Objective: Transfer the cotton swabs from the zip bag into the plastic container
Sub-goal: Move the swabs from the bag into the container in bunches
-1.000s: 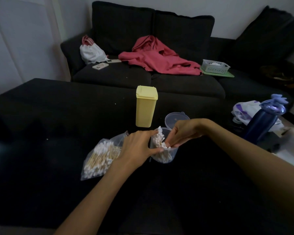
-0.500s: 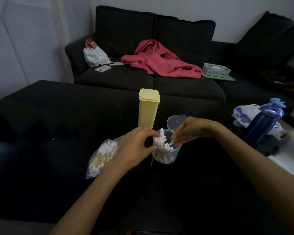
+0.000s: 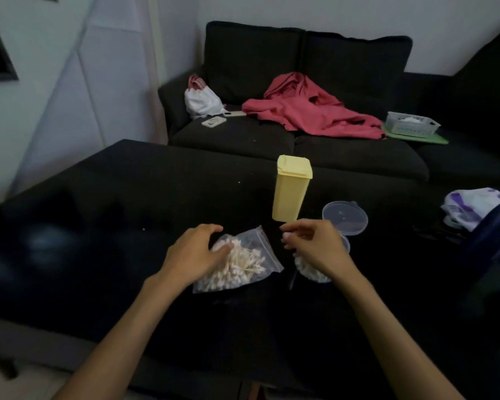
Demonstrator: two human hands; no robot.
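Both hands have left the plastic container (image 3: pixel 312 269); left hand (image 3: pixel 197 255) rests flat on zip bag (image 3: pixel 240 261) at centre frame, nearer its swabs; right hand (image 3: pixel 312 243) hovers loosely curled, holding nothing.

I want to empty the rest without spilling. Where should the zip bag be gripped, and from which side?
Probably pinch the zip bag at its zip edge, the raised corner on the far right, coming from the plastic container side. The cotton swabs pile in the near lower part, where the left hand rests, so that mouth end looks flat and bare.
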